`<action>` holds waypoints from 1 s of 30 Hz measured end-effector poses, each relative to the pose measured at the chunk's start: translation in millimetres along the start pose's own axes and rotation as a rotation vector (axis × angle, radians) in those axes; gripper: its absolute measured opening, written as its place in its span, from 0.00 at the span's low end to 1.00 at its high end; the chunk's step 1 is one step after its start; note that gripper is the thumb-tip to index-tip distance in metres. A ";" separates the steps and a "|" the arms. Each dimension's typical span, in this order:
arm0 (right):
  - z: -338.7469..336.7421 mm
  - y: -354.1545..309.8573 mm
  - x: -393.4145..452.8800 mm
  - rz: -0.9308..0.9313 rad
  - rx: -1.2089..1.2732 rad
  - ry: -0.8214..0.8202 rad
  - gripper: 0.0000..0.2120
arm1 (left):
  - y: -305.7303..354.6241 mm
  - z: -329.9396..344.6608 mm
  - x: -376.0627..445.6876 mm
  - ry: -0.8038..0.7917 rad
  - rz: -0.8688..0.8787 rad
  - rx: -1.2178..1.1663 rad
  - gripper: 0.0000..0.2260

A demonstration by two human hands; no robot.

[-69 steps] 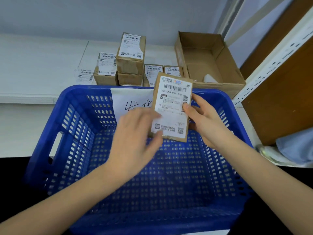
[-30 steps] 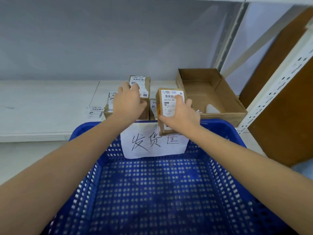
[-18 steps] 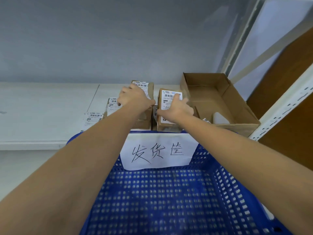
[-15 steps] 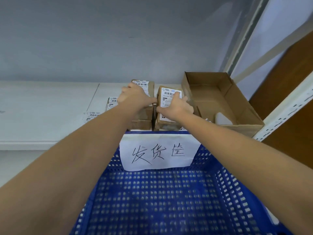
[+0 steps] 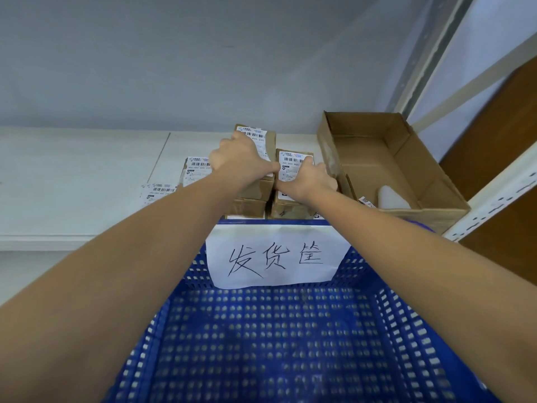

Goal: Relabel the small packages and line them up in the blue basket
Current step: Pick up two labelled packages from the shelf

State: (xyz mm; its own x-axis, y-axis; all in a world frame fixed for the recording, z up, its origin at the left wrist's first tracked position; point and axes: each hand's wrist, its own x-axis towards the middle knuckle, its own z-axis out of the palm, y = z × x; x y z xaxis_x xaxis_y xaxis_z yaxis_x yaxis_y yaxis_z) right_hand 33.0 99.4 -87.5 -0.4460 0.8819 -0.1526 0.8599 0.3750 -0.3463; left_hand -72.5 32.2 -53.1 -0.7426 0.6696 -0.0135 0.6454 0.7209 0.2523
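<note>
Left hand point(image 5: 238, 161) lies on top of the tall package point(image 5: 257, 158), fingers curled over its labelled face and gripping it; just left of that hand sit a lower package point(image 5: 196, 170) and a loose label point(image 5: 158, 191). Right hand point(image 5: 309, 177), beside it, clasps the shorter package point(image 5: 292, 181), thumb on its label. Nearer than both hands, the blue basket point(image 5: 363, 315) holds no packages, so the step looks like fetching. Next move: lift one clear and bring it back to the basket.
</note>
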 end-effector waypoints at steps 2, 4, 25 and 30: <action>2.6 1.4 -0.5 -0.016 -0.021 -0.002 0.41 | -3.2 -1.5 -1.8 0.034 -0.001 -0.017 0.38; 4.3 2.5 -1.3 -0.017 -0.006 -0.036 0.41 | -7.0 -4.4 -5.1 0.046 -0.020 -0.051 0.37; -47.2 9.8 -138.4 -0.224 0.774 -0.239 0.18 | -21.9 -40.4 -130.7 0.192 -0.021 -0.179 0.38; -38.1 11.7 -178.2 -0.161 0.907 -0.282 0.17 | -37.9 -28.3 -180.0 0.193 0.038 -0.365 0.38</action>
State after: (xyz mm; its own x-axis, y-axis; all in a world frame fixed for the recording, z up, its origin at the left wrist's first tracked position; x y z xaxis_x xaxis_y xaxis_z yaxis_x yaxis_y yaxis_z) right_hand 132.0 -42.4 -29.1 -0.6872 0.6934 -0.2166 0.3168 0.0177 -0.9483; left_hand 31.6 -120.6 -32.8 -0.7615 0.6241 0.1752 0.5933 0.5622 0.5761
